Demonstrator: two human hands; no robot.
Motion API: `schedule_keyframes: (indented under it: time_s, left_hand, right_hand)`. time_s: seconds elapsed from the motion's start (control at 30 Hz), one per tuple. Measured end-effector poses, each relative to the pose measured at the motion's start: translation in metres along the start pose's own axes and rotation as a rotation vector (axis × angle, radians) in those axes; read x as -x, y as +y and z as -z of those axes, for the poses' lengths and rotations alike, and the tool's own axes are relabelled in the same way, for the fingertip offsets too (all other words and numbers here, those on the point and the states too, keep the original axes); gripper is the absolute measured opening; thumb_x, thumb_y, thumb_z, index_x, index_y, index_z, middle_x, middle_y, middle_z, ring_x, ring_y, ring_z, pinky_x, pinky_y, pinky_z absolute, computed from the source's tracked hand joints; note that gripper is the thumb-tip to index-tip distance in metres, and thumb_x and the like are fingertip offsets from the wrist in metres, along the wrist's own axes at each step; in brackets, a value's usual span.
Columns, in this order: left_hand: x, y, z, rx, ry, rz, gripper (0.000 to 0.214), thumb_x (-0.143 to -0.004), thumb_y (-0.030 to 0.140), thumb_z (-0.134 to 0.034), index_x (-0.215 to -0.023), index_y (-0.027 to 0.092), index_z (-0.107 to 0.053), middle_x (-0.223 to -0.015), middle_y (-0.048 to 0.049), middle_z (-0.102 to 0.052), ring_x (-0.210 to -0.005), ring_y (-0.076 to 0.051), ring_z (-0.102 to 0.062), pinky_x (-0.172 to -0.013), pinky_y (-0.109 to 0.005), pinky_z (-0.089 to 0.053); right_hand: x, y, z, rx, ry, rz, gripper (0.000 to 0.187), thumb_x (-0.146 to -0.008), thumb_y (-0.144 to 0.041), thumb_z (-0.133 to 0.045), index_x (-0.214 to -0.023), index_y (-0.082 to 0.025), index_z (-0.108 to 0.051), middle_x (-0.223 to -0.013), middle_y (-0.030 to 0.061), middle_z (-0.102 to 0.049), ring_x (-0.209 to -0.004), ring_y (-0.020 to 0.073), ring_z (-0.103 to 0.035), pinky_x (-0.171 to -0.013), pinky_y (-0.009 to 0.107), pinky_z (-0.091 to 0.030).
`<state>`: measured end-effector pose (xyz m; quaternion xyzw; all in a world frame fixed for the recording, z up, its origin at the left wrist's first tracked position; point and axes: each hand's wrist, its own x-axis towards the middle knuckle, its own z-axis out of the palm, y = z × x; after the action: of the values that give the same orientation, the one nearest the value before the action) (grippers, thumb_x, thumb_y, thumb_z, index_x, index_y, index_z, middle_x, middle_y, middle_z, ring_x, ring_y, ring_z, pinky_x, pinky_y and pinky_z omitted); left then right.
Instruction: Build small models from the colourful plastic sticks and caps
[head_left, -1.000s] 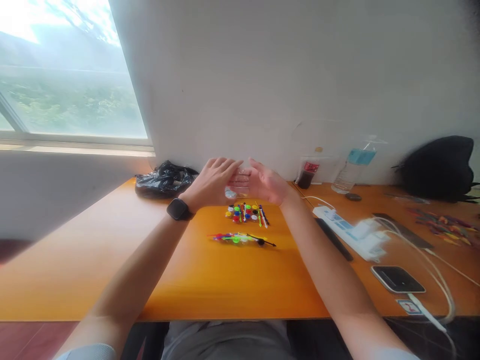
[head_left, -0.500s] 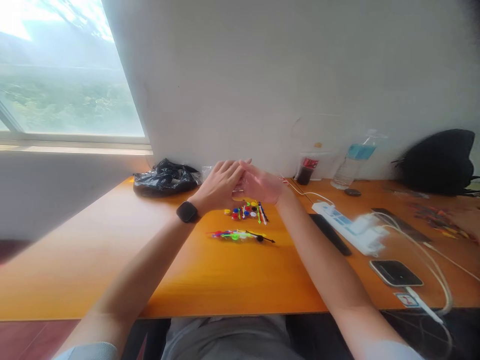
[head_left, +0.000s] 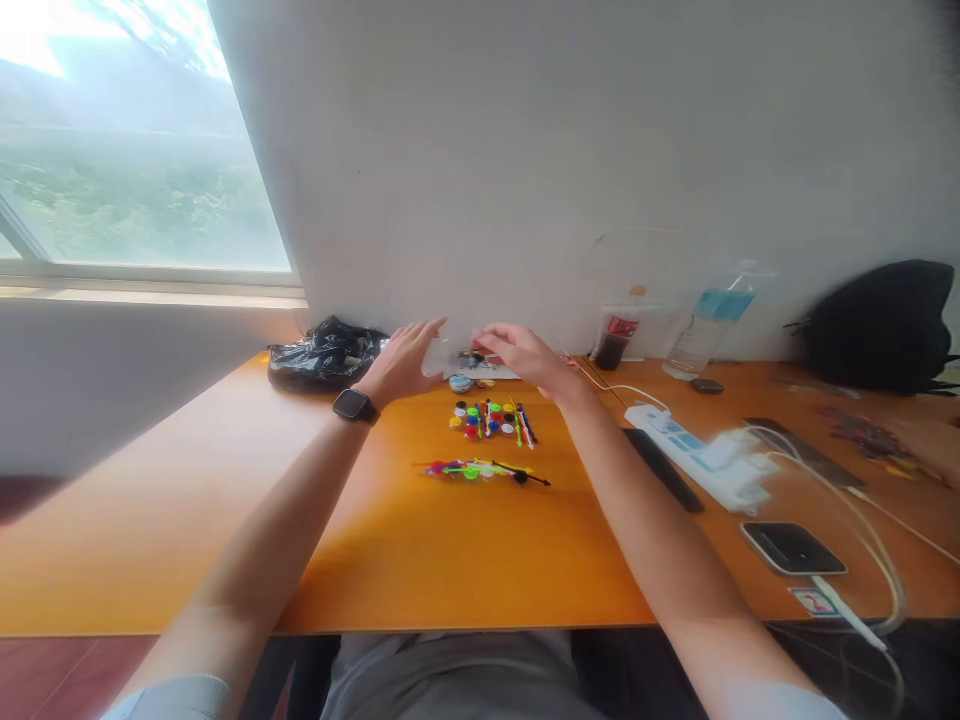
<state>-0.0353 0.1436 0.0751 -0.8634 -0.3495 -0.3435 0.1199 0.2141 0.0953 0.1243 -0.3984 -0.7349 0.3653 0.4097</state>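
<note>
My left hand (head_left: pixel 405 365), with a black watch at its wrist, is raised over the back of the table, fingers stretched out and holding nothing. Across a gap, my right hand (head_left: pixel 521 355) hovers with loosely bent fingers; I see nothing held in it. Just behind its fingertips lie small dark pieces (head_left: pixel 470 358) on something whitish, partly hidden. Closer to me are small coloured round pieces (head_left: pixel 495 412) and loose plastic arrows (head_left: pixel 519 428). Nearest lies a row of coloured arrow spinners (head_left: pixel 472 470), one black at its right end. A small white-and-teal round object (head_left: pixel 460 383) sits between my hands.
A black plastic bag (head_left: pixel 322 358) lies at the back left. On the right are a power strip (head_left: pixel 686 455) with white cables, a dark flat bar (head_left: pixel 664 468), a phone-like device (head_left: pixel 793 548), a bottle (head_left: pixel 701 330) and a black bag (head_left: pixel 885 325).
My hands were touching each other above the table and have now separated, the left moving left and the right slightly right. The pieces between them have come into view.
</note>
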Motion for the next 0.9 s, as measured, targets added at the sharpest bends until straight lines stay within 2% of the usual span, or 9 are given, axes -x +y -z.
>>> schedule_keyframes:
  time_s: [0.07,0.13,0.23,0.33,0.5,0.6,0.7,0.9]
  left_hand:
    - [0.007,-0.016,-0.005,0.003,-0.013,0.073,0.088,-0.078,0.032,-0.075,-0.157,0.019,-0.038,-0.132,-0.0159,-0.066,-0.122,-0.037,-0.061,-0.108,-0.051,-0.043]
    - [0.013,-0.028,-0.008,0.031,-0.034,0.133,0.087,-0.077,0.035,-0.076,-0.155,0.019,-0.04,-0.129,-0.0147,-0.068,-0.121,-0.037,-0.061,-0.107,-0.052,-0.044]
    - [0.02,-0.039,-0.011,0.125,-0.077,0.201,0.085,-0.077,0.039,-0.075,-0.153,0.019,-0.042,-0.126,-0.014,-0.069,-0.113,-0.033,-0.065,-0.101,-0.047,-0.049]
    - [0.023,-0.044,-0.011,0.204,-0.114,0.231,0.085,-0.077,0.043,-0.076,-0.153,0.019,-0.044,-0.123,-0.0131,-0.069,-0.107,-0.03,-0.067,-0.094,-0.042,-0.052]
    - [0.018,-0.04,-0.011,0.292,-0.122,0.199,0.082,-0.078,0.045,-0.077,-0.151,0.02,-0.048,-0.117,-0.0115,-0.071,-0.101,-0.026,-0.067,-0.087,-0.037,-0.054]
    - [0.014,-0.035,-0.009,0.38,-0.115,0.167,0.082,-0.078,0.048,-0.078,-0.149,0.019,-0.05,-0.115,-0.0114,-0.071,-0.098,-0.023,-0.066,-0.085,-0.033,-0.054]
    - [0.01,-0.031,-0.006,0.414,-0.105,0.16,0.084,-0.077,0.05,-0.08,-0.149,0.019,-0.051,-0.114,-0.0112,-0.071,-0.097,-0.022,-0.065,-0.086,-0.033,-0.053]
    - [0.008,-0.029,-0.005,0.451,-0.113,0.14,0.088,-0.077,0.05,-0.081,-0.152,0.02,-0.047,-0.115,-0.0102,-0.07,-0.096,-0.021,-0.064,-0.086,-0.032,-0.054]
  right_hand:
    - [0.001,0.004,-0.011,0.168,-0.057,0.054,0.041,-0.094,-0.058,-0.067,-0.089,-0.018,-0.071,-0.091,0.0064,-0.074,-0.084,0.0195,-0.067,-0.074,0.029,-0.052]
    - [0.003,0.01,-0.026,0.299,-0.261,0.055,0.035,-0.091,-0.051,-0.069,-0.084,-0.017,-0.072,-0.082,0.004,-0.073,-0.072,0.0167,-0.064,-0.063,0.026,-0.046]
    - [0.009,0.02,-0.051,0.457,-0.583,0.018,0.022,-0.084,-0.039,-0.074,-0.082,-0.017,-0.075,-0.08,0.0042,-0.076,-0.067,0.016,-0.065,-0.057,0.025,-0.042]
    - [0.014,0.029,-0.072,0.539,-0.711,0.006,0.019,-0.082,-0.036,-0.074,-0.079,-0.017,-0.077,-0.08,0.0049,-0.078,-0.066,0.0164,-0.066,-0.053,0.024,-0.039]
    - [0.018,0.038,-0.093,0.559,-0.676,0.026,0.022,-0.085,-0.037,-0.071,-0.078,-0.017,-0.076,-0.082,0.0057,-0.079,-0.069,0.016,-0.067,-0.056,0.023,-0.041]
    - [0.019,0.042,-0.101,0.569,-0.681,-0.019,0.022,-0.086,-0.035,-0.069,-0.076,-0.017,-0.074,-0.081,0.005,-0.079,-0.068,0.0151,-0.067,-0.056,0.022,-0.041]
    - [0.02,0.046,-0.106,0.56,-0.712,-0.062,0.023,-0.089,-0.036,-0.066,-0.076,-0.017,-0.072,-0.077,0.0036,-0.077,-0.064,0.0143,-0.066,-0.053,0.022,-0.04]
    - [0.02,0.053,-0.11,0.606,-0.713,-0.006,0.022,-0.089,-0.038,-0.066,-0.08,-0.018,-0.069,-0.075,0.0026,-0.073,-0.062,0.0144,-0.063,-0.048,0.022,-0.036]
